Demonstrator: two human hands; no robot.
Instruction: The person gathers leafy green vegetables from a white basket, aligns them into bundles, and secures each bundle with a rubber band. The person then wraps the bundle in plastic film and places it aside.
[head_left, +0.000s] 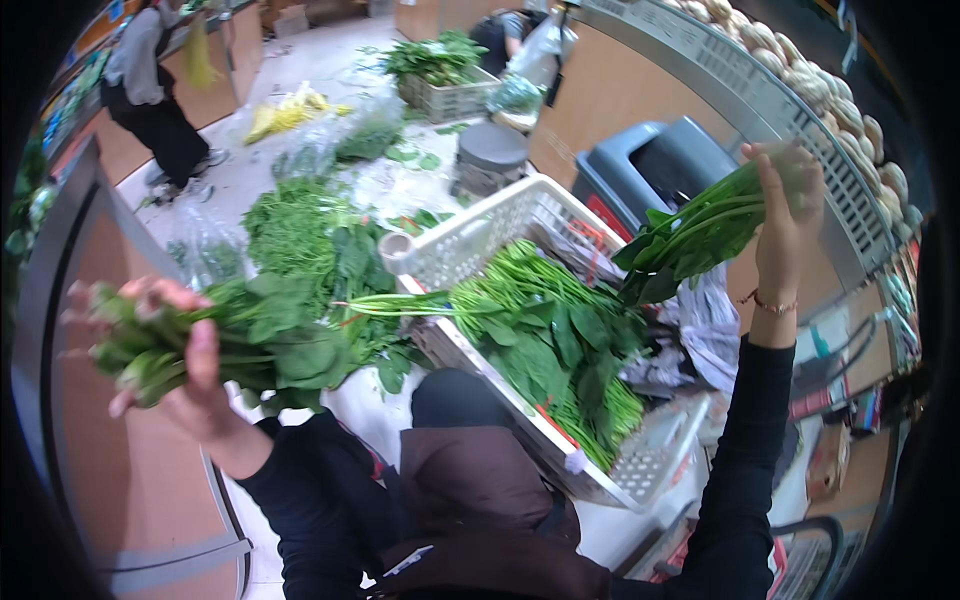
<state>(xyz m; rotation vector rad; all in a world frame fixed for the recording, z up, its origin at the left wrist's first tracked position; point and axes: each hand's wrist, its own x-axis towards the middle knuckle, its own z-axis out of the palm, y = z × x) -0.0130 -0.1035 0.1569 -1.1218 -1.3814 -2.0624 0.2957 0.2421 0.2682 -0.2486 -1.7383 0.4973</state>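
At the left, my left hand (191, 375) grips a thick bunch of leafy greens (292, 352), its pale root ends towards the left and its leaves towards the crate. My right hand (787, 206), raised at the right and partly blurred, holds a bunch of spinach-like greens (697, 232) with the leaves hanging down to the left. Between my hands stands a white perforated plastic crate (480, 206). Inside it lie more long-stemmed greens (555, 337), several bunches deep. A few stems stick out over the crate's left edge.
Loose greens (300, 232) are heaped on the floor left of the crate. A grey stool (491, 150) and a grey bin (660, 161) stand beyond it. Another crate (465, 97) of greens is farther back. One person (146, 82) stands at the far left; another (506, 41) bends at the back.
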